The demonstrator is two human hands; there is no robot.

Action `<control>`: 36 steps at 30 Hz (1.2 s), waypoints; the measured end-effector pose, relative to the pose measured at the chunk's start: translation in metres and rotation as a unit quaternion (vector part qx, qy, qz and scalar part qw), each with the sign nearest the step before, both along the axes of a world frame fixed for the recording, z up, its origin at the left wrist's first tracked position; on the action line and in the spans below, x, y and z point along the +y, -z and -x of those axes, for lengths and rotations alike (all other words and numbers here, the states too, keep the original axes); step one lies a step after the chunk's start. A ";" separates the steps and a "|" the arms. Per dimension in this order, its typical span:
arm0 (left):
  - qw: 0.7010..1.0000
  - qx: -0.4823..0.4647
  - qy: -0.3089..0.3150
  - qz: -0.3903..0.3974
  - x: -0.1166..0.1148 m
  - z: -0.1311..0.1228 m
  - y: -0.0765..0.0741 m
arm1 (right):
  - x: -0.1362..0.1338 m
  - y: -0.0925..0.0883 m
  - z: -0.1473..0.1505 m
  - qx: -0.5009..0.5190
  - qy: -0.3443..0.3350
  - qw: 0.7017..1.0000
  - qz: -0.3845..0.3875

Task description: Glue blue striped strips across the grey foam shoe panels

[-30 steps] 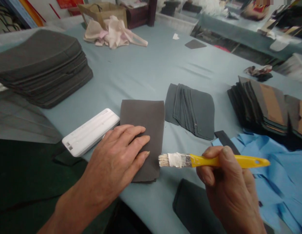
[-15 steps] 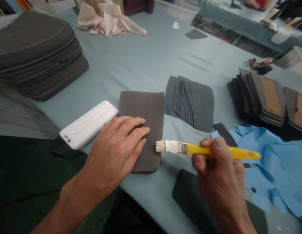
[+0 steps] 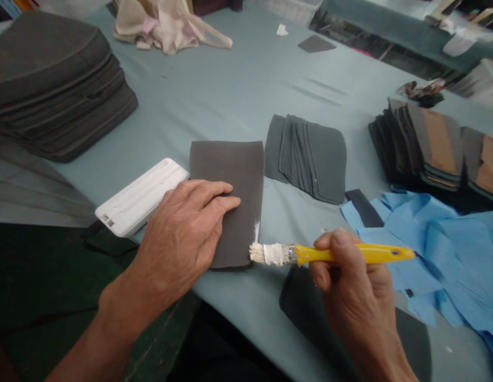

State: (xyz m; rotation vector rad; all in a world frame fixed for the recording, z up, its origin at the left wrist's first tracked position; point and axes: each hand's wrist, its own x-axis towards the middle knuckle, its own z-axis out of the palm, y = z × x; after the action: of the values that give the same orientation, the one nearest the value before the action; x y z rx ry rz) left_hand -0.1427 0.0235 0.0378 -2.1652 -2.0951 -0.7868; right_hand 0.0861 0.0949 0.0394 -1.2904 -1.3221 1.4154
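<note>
My left hand (image 3: 186,223) lies on a dark grey rectangular piece of material (image 3: 226,164), its fingers stretched out across the surface. In my right hand (image 3: 353,286) is a paintbrush (image 3: 326,254) with a yellow handle, gripped between thumb and fingers. White stuff coats its ferrule and bristles. The bristle tips touch the right edge of the grey piece near its lower corner, just below a short white streak (image 3: 256,229). Partly hidden behind my right hand is a dark flat panel (image 3: 306,302).
A white oblong device (image 3: 141,196) lies left of the grey piece. Fanned dark pieces (image 3: 324,159) sit to its right. Blue sheets (image 3: 461,254) and stacks of dark and brown pieces (image 3: 433,143) lie further right. A tall dark stack (image 3: 59,85) stands at the left, crumpled beige cloth (image 3: 163,24) behind.
The brush has moved down along the right edge of the grey piece, and a white streak now shows there. My left hand stays on the piece. The whole view has shifted slightly.
</note>
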 end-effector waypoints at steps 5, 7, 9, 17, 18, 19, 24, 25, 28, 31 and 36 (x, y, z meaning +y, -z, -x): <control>1.000 0.001 0.010 -0.005 0.000 0.003 0.001 | -0.011 -0.008 -0.010 -0.023 -0.031 0.999 0.007; 1.000 -0.003 0.015 0.005 -0.001 0.005 0.000 | -0.014 -0.015 -0.010 -0.020 -0.020 1.000 0.006; 0.999 -0.019 0.028 0.011 -0.001 0.009 -0.003 | -0.016 -0.024 -0.006 -0.012 -0.011 1.000 0.002; 0.982 -0.171 0.060 0.049 0.007 0.040 -0.019 | -0.016 -0.040 0.033 -0.050 -0.028 0.997 -0.047; 0.975 -0.204 0.064 0.060 0.009 0.044 -0.019 | -0.016 -0.040 0.039 -0.048 -0.029 0.997 -0.050; 0.967 -0.235 0.070 0.070 0.012 0.048 -0.018 | -0.018 -0.040 0.046 -0.040 -0.031 0.997 -0.055; 0.968 -0.224 0.095 0.065 0.018 0.051 -0.013 | -0.022 -0.035 0.066 -0.022 -0.042 0.992 -0.114; 0.973 -0.199 0.100 0.055 0.019 0.051 -0.012 | -0.022 -0.035 0.069 -0.031 -0.047 0.991 -0.122; 0.977 -0.172 0.119 0.039 0.019 0.050 -0.009 | -0.020 -0.033 0.076 -0.053 -0.069 0.986 -0.142; 0.971 -0.197 0.131 0.045 0.022 0.054 -0.008 | -0.018 -0.032 0.083 -0.071 -0.073 0.982 -0.161; 0.964 -0.229 0.125 0.047 0.027 0.058 -0.006 | -0.015 -0.032 0.091 -0.096 -0.062 0.971 -0.212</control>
State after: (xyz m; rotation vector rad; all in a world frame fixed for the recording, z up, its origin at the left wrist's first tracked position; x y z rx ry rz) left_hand -0.2003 0.0508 0.0437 -2.5318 -2.0953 -1.3539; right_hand -0.0045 0.0799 0.0710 -1.0867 -1.7499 1.0266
